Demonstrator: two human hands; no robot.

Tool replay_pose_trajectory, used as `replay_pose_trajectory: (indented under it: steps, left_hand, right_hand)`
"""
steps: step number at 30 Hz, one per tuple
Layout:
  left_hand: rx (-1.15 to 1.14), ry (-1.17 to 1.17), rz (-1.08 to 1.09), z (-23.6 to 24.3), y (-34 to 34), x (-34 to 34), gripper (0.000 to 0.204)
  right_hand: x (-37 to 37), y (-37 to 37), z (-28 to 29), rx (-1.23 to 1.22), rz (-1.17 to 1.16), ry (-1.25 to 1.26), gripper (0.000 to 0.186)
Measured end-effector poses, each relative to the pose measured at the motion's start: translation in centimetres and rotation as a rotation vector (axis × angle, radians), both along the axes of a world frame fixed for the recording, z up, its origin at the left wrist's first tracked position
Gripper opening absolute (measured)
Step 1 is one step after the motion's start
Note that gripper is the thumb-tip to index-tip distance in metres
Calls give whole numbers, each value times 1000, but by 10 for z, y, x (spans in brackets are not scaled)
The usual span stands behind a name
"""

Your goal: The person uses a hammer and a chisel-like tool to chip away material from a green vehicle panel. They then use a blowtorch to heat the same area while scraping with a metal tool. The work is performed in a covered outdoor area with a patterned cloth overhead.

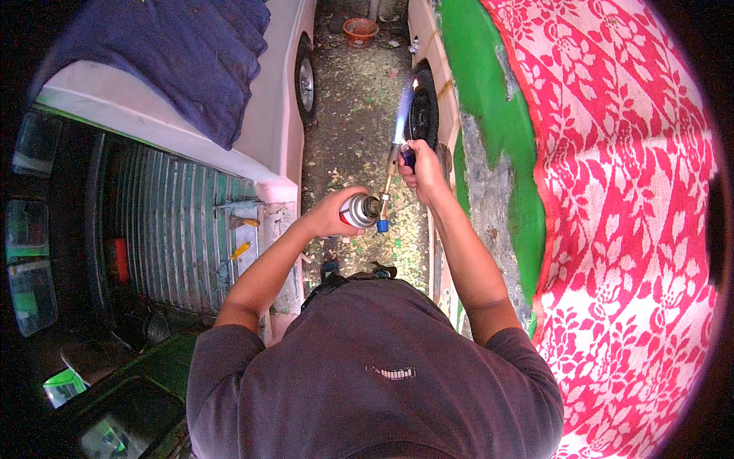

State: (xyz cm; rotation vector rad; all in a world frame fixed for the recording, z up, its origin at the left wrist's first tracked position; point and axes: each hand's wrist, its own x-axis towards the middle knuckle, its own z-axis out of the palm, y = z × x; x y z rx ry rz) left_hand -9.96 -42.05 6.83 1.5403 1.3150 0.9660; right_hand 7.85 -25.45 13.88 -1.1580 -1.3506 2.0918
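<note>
My left hand (335, 213) is wrapped round a gas canister (357, 210) with a silver top and a red-and-white side. A blow torch head (388, 174), brass-coloured with a blue knob (383, 226), is fitted to the canister and points away from me. From its nozzle a blue flame (401, 111) shoots forward. Close beside the nozzle, my right hand (424, 170) is closed round a small dark blue lighter (409, 157). Part of the lighter is hidden by my fingers.
Vehicles flank the narrow, leaf-strewn ground (348, 99). A dark blue cloth (176, 61) covers the left one; a red-and-white floral cloth (619, 199) lies over the green panel (482, 84) at right. The flame is near a tyre (423, 115). An orange basin (360, 31) stands far ahead.
</note>
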Motion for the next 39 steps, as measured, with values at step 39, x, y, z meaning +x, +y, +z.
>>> replay_pose_trajectory:
  steps: [39]
  left_hand:
    - [18, 413, 264, 1, 23, 8, 90]
  right_hand:
    - [44, -58, -52, 227, -62, 91, 17]
